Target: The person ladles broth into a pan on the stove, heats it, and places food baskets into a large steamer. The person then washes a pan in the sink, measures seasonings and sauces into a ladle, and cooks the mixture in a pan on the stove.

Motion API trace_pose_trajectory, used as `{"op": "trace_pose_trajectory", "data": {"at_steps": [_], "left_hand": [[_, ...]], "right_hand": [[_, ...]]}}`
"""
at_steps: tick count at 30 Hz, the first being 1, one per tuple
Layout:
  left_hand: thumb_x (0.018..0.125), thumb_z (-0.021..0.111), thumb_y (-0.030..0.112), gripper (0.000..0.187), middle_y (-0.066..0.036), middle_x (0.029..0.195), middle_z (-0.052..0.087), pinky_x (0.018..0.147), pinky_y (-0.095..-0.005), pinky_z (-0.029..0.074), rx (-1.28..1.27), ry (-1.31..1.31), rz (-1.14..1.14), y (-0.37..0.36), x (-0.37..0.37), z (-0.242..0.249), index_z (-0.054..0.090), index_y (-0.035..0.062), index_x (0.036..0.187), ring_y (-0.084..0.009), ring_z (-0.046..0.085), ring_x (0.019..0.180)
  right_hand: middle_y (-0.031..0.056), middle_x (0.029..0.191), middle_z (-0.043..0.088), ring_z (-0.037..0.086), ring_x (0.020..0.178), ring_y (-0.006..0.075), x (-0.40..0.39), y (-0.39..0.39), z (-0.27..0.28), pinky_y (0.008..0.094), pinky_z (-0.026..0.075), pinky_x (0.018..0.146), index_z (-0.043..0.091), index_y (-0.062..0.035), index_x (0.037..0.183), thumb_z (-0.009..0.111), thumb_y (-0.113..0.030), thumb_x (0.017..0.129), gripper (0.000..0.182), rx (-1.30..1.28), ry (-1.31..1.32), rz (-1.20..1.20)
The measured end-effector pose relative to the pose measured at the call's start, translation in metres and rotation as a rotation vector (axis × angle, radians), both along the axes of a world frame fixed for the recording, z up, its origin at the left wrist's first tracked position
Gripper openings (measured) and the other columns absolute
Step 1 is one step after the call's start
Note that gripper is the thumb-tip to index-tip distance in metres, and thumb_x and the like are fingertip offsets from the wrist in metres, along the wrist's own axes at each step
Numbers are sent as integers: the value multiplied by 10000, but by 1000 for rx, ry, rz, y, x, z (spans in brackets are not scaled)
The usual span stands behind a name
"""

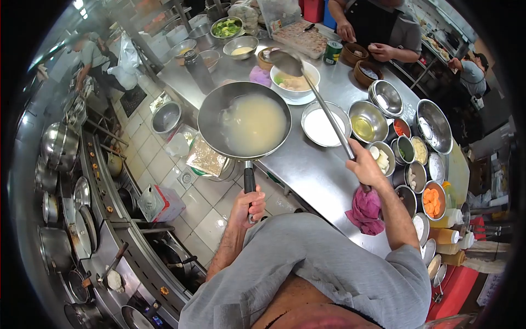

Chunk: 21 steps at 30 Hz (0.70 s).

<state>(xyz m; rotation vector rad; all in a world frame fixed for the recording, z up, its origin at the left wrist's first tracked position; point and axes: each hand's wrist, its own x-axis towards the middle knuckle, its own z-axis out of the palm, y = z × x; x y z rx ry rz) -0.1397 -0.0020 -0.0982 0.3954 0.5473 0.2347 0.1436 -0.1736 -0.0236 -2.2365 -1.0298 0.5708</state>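
Note:
My left hand [247, 208] is closed round the black handle of a wok [211, 118], which holds a cloudy pale liquid. In my right hand [363, 167] is the long metal handle of a ladle [287, 63]. The ladle's bowl hangs over the rim of a white bowl [313, 73] with pale soup and something green in it, on a white plate. To the right of that stands a metal bowl of white liquid [323, 127]. A magenta cloth [366, 211] lies on the steel table below my right wrist.
Metal bowls of ingredients, including sliced carrots [431, 203] and yellow oil [362, 127], crowd the table's right side. A co-worker [378, 27] handles small items over bamboo steamers [354, 53] across the table. Stoves with pans [82, 192] line the left.

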Motion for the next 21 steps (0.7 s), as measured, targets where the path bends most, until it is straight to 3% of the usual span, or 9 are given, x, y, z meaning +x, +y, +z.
{"op": "trace_pose_trajectory", "data": {"at_steps": [3, 8, 10, 11, 13, 14, 16, 21], "left_hand": [[782, 549, 16, 153, 37, 552, 363, 277, -206, 259, 23, 14, -3, 0, -1, 1, 433, 103, 829, -33, 324, 351], [779, 550, 13, 156, 33, 554, 367, 277, -207, 260, 44, 13, 6, 1, 0, 0, 424, 100, 810, -34, 327, 353], [779, 548, 10, 158, 32, 559, 368, 279, -206, 251, 46, 40, 23, -1, 1, 5, 419, 97, 804, -34, 325, 356], [779, 548, 10, 158, 32, 559, 368, 279, -206, 251, 44, 39, 27, 0, 1, 4, 419, 97, 804, -34, 325, 356], [781, 546, 12, 154, 33, 564, 369, 280, -207, 245, 35, 24, 35, 1, 3, 1, 424, 99, 813, -34, 324, 361], [781, 546, 12, 154, 33, 564, 369, 280, -207, 245, 33, 23, 39, 1, 4, 0, 424, 99, 813, -34, 324, 361], [784, 543, 13, 150, 34, 567, 371, 284, -205, 243, 33, 31, 49, 1, 5, -1, 432, 103, 829, -34, 325, 367], [797, 522, 19, 117, 47, 554, 356, 275, -205, 245, 10, 26, 37, -2, 5, -1, 457, 103, 846, -27, 308, 354]], "right_hand": [[172, 745, 566, 564, 706, 240, 2, -7, 17, 346, 446, 686, 409, 1, 1229, 529, -66, 713, 534, -57, 76, 168], [121, 686, 559, 554, 616, 212, -5, 9, 34, 336, 445, 603, 409, 25, 1216, 538, -53, 702, 536, -204, 113, 258], [26, 566, 476, 461, 466, 99, -9, 10, 30, 236, 371, 429, 442, 16, 1181, 495, -20, 706, 479, -127, 333, 243], [26, 566, 476, 461, 466, 99, -14, 9, 28, 236, 371, 429, 442, 16, 1181, 495, -20, 706, 479, -130, 332, 247], [44, 551, 488, 462, 413, 102, -27, 4, 25, 228, 367, 378, 454, 35, 1142, 506, -26, 729, 421, -53, 811, 162], [44, 551, 488, 462, 413, 102, -34, 3, 29, 228, 367, 378, 454, 35, 1142, 506, -26, 729, 421, -57, 810, 165], [45, 558, 498, 424, 329, 128, -49, 2, 44, 249, 340, 294, 484, 16, 1053, 501, -67, 770, 296, 67, 1335, 33], [45, 535, 446, 381, 314, 140, -61, 7, 45, 261, 297, 279, 477, 21, 1048, 474, -75, 790, 276, 235, 1694, -31]]}}
